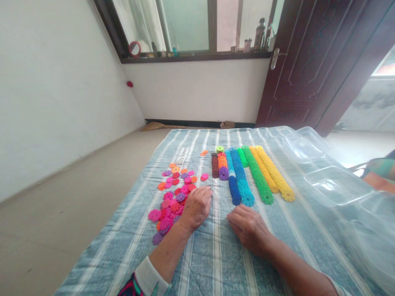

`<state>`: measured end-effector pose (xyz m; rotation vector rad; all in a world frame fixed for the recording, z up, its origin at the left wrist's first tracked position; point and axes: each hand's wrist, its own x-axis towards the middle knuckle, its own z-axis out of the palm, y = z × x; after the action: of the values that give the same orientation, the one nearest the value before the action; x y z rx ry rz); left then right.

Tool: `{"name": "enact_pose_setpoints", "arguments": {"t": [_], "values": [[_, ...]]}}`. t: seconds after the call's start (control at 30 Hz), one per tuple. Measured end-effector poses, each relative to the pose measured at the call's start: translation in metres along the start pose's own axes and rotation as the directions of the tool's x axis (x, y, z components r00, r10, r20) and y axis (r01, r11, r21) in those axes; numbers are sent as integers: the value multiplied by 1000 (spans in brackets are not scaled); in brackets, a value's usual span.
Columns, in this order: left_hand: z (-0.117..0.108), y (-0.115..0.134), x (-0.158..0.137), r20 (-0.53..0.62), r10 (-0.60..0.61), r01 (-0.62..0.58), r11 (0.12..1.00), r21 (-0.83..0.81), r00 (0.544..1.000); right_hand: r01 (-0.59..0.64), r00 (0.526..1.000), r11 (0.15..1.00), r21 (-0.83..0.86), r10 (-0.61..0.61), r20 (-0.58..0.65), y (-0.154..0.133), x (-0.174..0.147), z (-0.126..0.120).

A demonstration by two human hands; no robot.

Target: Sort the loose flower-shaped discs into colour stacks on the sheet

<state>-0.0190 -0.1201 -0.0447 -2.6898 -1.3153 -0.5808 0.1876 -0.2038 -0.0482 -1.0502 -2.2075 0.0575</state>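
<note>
Beside a loose pile of pink, purple, red and orange notched plastic discs [166, 216] is my left hand [197, 207]. Its fingers are curled together over the pile's right edge, and its fingertips are hidden from view. My right hand [248, 228] rests on the striped cloth just below the blue disc row [242, 176], fingers closed; whatever lies inside them cannot be seen. Overlapping discs form colour-sorted rows: brown [215, 165], orange and purple [222, 166], dark blue [235, 190], green [258, 179] and yellow [274, 172].
Clear plastic containers [338, 185] stand along the right side of the cloth-covered surface [203, 263]. A few orange discs [204, 153] and a pink disc [204, 176] lie apart from the pile. Beyond are a window ledge [197, 58] and a dark red door [305, 61].
</note>
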Motion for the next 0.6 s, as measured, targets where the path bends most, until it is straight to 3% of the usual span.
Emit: {"name": "enact_pose_setpoints", "arguments": {"t": [0.6], "values": [[1, 0, 0, 2, -8, 8, 1000, -17, 1000, -7, 1000, 1000, -12, 7, 5, 0, 0, 0]]}}
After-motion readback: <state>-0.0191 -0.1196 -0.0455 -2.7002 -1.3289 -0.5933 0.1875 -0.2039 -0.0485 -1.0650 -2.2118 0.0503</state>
